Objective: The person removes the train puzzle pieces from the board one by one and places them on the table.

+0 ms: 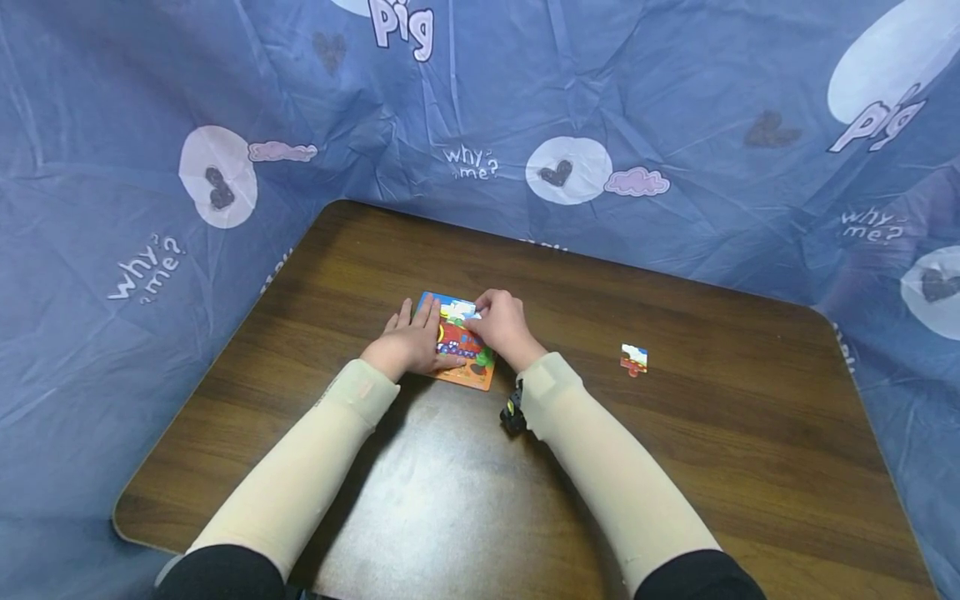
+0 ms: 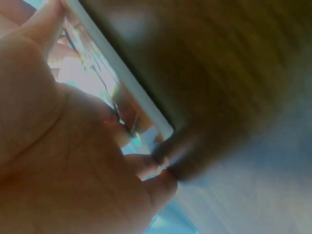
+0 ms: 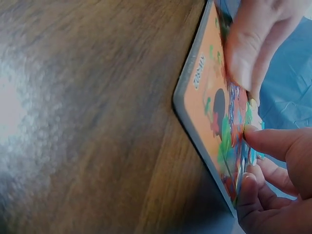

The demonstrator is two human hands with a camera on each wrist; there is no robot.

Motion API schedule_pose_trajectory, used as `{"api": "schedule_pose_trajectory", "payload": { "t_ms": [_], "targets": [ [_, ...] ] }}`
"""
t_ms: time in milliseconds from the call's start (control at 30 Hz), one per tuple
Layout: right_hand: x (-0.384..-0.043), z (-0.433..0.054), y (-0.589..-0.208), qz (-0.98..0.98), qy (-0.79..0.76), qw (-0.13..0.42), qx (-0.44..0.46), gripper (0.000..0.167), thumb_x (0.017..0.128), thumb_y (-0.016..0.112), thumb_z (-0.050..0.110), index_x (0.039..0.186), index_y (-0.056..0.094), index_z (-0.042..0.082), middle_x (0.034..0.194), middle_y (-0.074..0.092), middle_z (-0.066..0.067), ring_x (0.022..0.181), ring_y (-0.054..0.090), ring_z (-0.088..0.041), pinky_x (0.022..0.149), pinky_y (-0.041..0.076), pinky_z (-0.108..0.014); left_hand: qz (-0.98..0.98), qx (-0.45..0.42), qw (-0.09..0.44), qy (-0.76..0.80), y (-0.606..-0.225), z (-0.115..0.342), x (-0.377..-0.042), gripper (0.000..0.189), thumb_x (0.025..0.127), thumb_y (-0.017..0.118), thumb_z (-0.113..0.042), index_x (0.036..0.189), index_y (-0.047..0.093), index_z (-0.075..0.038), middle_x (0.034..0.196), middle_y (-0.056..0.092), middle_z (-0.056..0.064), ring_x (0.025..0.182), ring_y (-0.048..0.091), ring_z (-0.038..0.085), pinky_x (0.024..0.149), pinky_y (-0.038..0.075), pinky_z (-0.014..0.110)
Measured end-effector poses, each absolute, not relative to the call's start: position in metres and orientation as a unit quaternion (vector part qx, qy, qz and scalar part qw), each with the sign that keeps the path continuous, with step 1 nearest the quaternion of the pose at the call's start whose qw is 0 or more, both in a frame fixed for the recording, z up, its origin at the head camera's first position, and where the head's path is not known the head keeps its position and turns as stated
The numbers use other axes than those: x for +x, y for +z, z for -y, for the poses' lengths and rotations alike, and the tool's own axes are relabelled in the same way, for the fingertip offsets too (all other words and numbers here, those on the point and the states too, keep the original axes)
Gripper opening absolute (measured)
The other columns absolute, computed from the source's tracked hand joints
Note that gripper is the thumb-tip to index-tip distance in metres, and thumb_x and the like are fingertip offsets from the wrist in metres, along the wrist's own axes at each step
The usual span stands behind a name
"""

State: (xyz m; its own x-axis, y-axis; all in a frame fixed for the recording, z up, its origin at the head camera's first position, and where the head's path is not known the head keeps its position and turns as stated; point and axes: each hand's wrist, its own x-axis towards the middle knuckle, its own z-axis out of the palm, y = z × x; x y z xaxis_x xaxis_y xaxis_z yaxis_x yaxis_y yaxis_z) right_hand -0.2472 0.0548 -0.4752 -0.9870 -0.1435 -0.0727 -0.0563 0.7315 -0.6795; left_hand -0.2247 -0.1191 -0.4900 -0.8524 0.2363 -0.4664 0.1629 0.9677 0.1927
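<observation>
A colourful jigsaw puzzle (image 1: 457,337) in a flat tray with an orange border lies on the table, its picture showing a red vehicle. My left hand (image 1: 412,343) rests across its left side with fingers spread and straight; in the left wrist view, the palm (image 2: 73,146) is beside the tray's edge. At the puzzle's upper right, my right hand (image 1: 506,323) pinches a puzzle piece (image 3: 252,155) between thumb and fingers, right at the picture's surface. Most of that piece is hidden by the fingers. The right wrist view shows the orange border (image 3: 199,92) close up.
One loose puzzle piece (image 1: 633,359), white and red, lies to the right on the brown wooden table (image 1: 720,433). A blue printed cloth (image 1: 480,108) hangs behind and around the table. A small black device (image 1: 513,414) is at my right wrist.
</observation>
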Motion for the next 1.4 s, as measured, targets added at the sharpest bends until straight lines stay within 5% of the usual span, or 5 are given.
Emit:
{"api": "schedule_pose_trajectory", "payload": {
  "t_ms": [267, 867, 1400],
  "targets": [
    [-0.248, -0.054, -0.476, -0.929, -0.361, 0.053, -0.058, 0.023, 0.088, 0.083, 0.017, 0.100, 0.070, 0.003, 0.087, 0.064, -0.006, 0.082, 0.059, -0.020, 0.072, 0.050, -0.032, -0.962, 0.092, 0.243, 0.089, -0.487, 0.117, -0.222, 0.086, 0.106, 0.033, -0.057, 0.162, -0.008, -0.006, 0.168, -0.015, 0.012, 0.150, -0.015, 0.042, 0.119, 0.001, 0.055],
    [-0.249, -0.060, -0.473, -0.905, -0.420, 0.046, -0.048, 0.013, 0.094, 0.077, 0.017, 0.093, 0.070, 0.006, 0.083, 0.070, -0.004, 0.079, 0.065, -0.018, 0.073, 0.053, -0.033, -0.957, 0.082, 0.266, 0.082, -0.495, 0.117, -0.229, 0.087, 0.106, 0.033, -0.058, 0.160, -0.016, -0.010, 0.166, -0.022, 0.008, 0.149, -0.020, 0.040, 0.119, -0.001, 0.055],
    [-0.249, -0.101, -0.466, -0.883, -0.463, 0.042, -0.059, 0.013, 0.094, 0.076, 0.016, 0.102, 0.075, 0.006, 0.084, 0.072, -0.006, 0.078, 0.065, -0.019, 0.071, 0.049, -0.035, -0.953, 0.081, 0.280, 0.081, -0.487, 0.117, -0.228, 0.086, 0.106, 0.032, -0.059, 0.160, -0.016, -0.013, 0.165, -0.024, 0.007, 0.148, -0.023, 0.039, 0.119, -0.001, 0.054]
  ]
}}
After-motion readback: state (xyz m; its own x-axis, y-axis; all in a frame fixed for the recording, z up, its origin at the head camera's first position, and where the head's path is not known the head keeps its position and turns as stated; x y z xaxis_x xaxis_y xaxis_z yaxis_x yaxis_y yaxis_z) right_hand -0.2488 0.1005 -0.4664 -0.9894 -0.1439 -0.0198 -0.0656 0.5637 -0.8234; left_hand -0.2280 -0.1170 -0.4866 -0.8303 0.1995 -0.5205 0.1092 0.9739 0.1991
